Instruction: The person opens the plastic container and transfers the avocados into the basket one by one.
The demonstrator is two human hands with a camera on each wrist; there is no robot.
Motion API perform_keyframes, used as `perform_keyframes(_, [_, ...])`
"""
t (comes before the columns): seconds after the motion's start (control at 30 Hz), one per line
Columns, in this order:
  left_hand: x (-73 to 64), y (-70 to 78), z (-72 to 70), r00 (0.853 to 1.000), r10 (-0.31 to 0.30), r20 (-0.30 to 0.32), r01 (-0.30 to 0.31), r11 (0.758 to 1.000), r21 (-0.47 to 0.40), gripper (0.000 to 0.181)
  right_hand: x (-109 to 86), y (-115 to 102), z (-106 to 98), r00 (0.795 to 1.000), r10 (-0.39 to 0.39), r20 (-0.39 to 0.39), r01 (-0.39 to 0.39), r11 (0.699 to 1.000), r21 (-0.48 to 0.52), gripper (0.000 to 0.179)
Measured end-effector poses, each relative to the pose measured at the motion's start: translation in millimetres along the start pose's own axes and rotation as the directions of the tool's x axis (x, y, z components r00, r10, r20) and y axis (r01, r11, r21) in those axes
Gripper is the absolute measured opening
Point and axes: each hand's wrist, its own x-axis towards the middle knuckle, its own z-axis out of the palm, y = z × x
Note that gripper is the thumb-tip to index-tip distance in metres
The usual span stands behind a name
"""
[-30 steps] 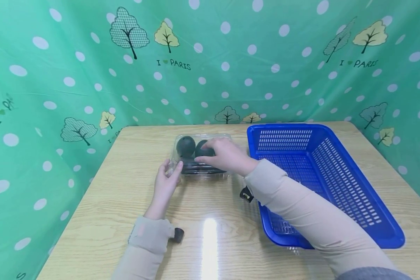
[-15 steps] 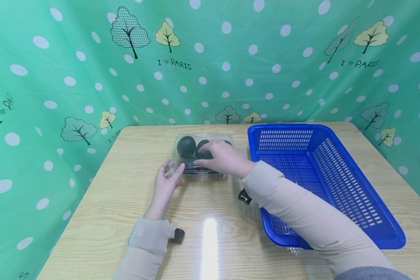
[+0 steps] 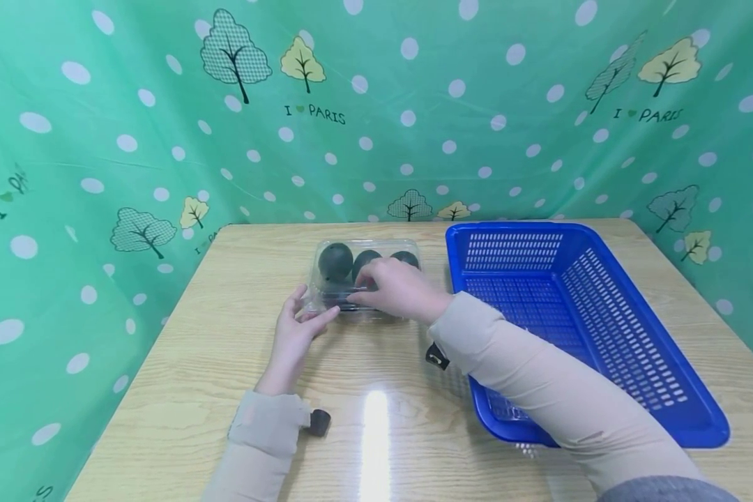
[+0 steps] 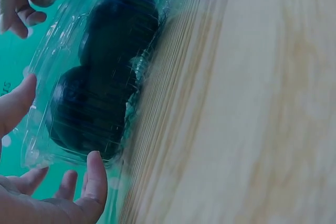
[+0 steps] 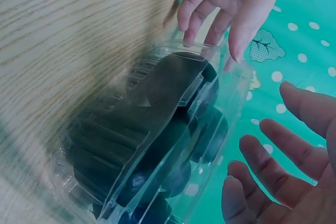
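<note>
A clear plastic clamshell box point(image 3: 326, 296) lies on the table with several dark round objects point(image 3: 335, 262) inside; whether these are fruit cannot be told. My left hand point(image 3: 293, 341) is at the box's left end, thumb and fingers spread about the corner, fingertips against or close to the plastic. Over the front middle of the box, my right hand point(image 3: 401, 289) hovers with loosely bent fingers. In the right wrist view the fingers point(image 5: 273, 174) of that hand stand apart from the box, and nothing shows between them. Whether the lid is fastened cannot be made out.
A blue perforated plastic basket point(image 3: 609, 335) stands to the right, its left part under my right forearm. The wooden table point(image 3: 182, 390) runs back to a green dotted curtain point(image 3: 452, 125). Small black pieces point(image 3: 318, 422) show beside the cuffs.
My right hand has drawn slightly toward me, uncovering a third dark round object at the right. My left thumb has swung a little rightward and down. The box stays in place.
</note>
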Motion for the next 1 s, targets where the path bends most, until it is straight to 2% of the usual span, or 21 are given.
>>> perform_keyframes(0.13, [0.5, -0.3, -0.4, 1.0, -0.004, 0.008, 0.004, 1.0, -0.027, 0.09, 1.2, -1, 3, 1.0, 0.009, 0.018, -0.009, 1.0, -0.014, 0.03])
perform_keyframes(0.3, [0.4, -0.3, -0.7, 1.0, -0.014, 0.01, 0.015, 0.998, -0.053, 0.09, 2.4, -1, 7, 1.0, -0.02, 0.023, 0.021, 1.0, -0.014, 0.023])
perform_keyframes(0.57, [1.7, -2.5, -3.2, 1.0, -0.021, 0.007, 0.021, 0.998, -0.05, 0.088, 4.2, -2, 12, 0.998, -0.061, 0.028, 0.063, 0.993, -0.103, 0.015])
perform_keyframes(0.8, [1.9, -3.9, -3.3, 0.999, -0.031, -0.015, 0.029, 0.997, -0.073, 0.082, 2.9, -3, 19, 0.99, -0.142, -0.009, 0.136, 0.962, -0.236, 0.009])
perform_keyframes(1.0, [2.6, -4.8, -3.9, 0.999, -0.044, -0.028, 0.042, 0.997, -0.072, 0.074, 2.1, -1, 27, 0.978, -0.203, -0.045, 0.176, 0.924, -0.339, 0.013])
